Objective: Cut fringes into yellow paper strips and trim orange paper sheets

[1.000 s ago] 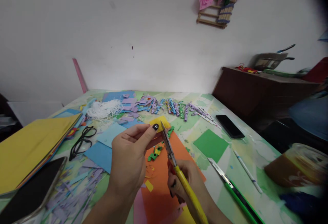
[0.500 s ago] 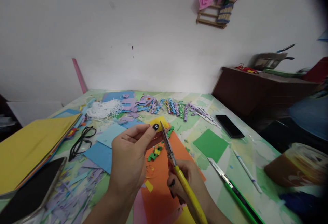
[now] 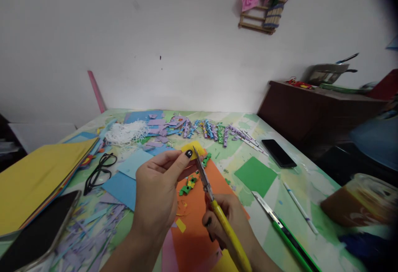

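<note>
Between thumb and fingers, my left hand (image 3: 161,180) pinches a small piece of yellow paper (image 3: 188,147). My right hand (image 3: 226,218) grips yellow-handled scissors (image 3: 203,176), whose blade tips lie against the right part of the yellow piece. Beneath both hands is a sheet of orange paper (image 3: 199,230), carrying a yellow scrap (image 3: 180,225) and thin orange offcuts. Green curled paper pieces (image 3: 188,187) with dark dots and a yellow flower rest by my left fingers. My fingers partly hide the lower edge of the yellow piece.
To the right lie a green-handled utility knife (image 3: 286,234), a green paper square (image 3: 255,176), a pen (image 3: 300,207) and a phone (image 3: 279,153). On the left are eyeglasses (image 3: 99,172), another phone (image 3: 40,230), yellow sheets (image 3: 46,180) and purple scraps (image 3: 83,239). White string (image 3: 127,135) lies farther back.
The scissor tips have shifted very slightly left over the yellow paper, and the right hand's grip has moved a little. The left hand stays in place.
</note>
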A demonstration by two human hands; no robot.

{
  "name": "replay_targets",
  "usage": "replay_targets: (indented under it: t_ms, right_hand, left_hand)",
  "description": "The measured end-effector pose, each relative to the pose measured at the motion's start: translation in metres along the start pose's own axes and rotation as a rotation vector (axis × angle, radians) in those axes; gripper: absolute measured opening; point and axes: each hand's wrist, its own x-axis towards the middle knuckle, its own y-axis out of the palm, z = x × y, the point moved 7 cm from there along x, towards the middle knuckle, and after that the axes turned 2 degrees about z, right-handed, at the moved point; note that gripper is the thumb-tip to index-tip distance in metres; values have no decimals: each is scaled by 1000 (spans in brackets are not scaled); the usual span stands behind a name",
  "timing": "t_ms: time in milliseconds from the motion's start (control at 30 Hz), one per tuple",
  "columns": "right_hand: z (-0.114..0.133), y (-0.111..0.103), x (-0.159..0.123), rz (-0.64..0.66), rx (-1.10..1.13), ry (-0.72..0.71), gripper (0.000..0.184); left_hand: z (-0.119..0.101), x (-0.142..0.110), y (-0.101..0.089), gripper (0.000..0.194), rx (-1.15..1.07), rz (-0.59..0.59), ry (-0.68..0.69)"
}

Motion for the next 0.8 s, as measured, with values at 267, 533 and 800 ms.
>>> replay_targets:
  t_ms: [267,533,800]
  right_hand:
    - [-3,-2,2,-16,-30,13,63]
    - [7,5,-1,80,52,-107,58]
    - [9,3,-1,68,104,-125,48]
  left_hand:
    - [0,0,0,12,-15,-11,1]
    - [1,1,0,14,1,6,-8]
    - [1,2,1,13,16,22,-10]
